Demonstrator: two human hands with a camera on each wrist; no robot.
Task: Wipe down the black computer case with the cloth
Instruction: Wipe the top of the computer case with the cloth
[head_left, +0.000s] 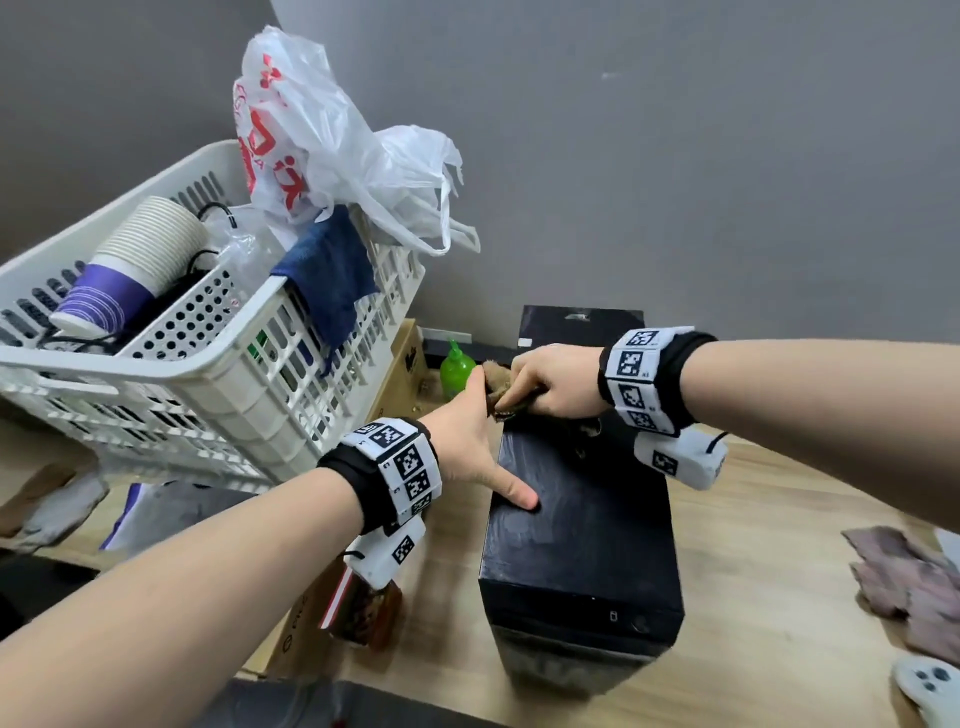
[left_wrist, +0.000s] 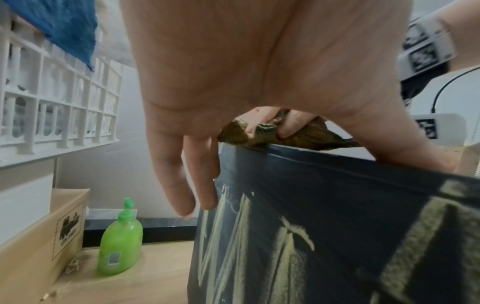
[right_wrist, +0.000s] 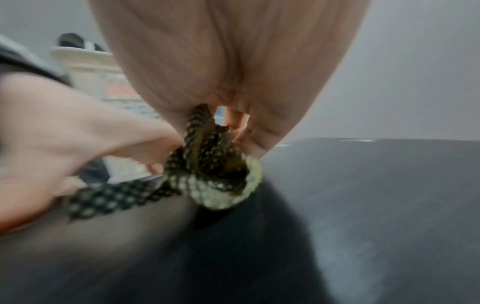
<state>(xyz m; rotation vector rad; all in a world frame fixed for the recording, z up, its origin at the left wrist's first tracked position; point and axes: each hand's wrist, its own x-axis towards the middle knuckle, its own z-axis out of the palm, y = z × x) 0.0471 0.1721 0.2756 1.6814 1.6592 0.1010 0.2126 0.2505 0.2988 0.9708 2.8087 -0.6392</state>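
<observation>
The black computer case (head_left: 582, 551) stands upright on a wooden surface, its top dusty and streaked. My left hand (head_left: 470, 441) braces its far left edge. The thumb lies flat on the top and the straight fingers (left_wrist: 187, 179) hang down the side panel (left_wrist: 311, 236). My right hand (head_left: 553, 382) grips a bunched brown patterned cloth (head_left: 496, 387) at the far end of the case top, just beyond the left hand. In the right wrist view the cloth (right_wrist: 213, 174) presses on the case top (right_wrist: 376, 195). The left wrist view shows the right hand's fingers curled into the cloth (left_wrist: 301, 136).
A white plastic basket (head_left: 218, 374) with paper cups, a plastic bag and a blue towel stands close on the left. A green bottle (head_left: 456, 370) and a cardboard box (left_wrist: 39, 246) sit behind the case by the wall. Another cloth (head_left: 909, 582) and a white controller (head_left: 930, 691) lie at right.
</observation>
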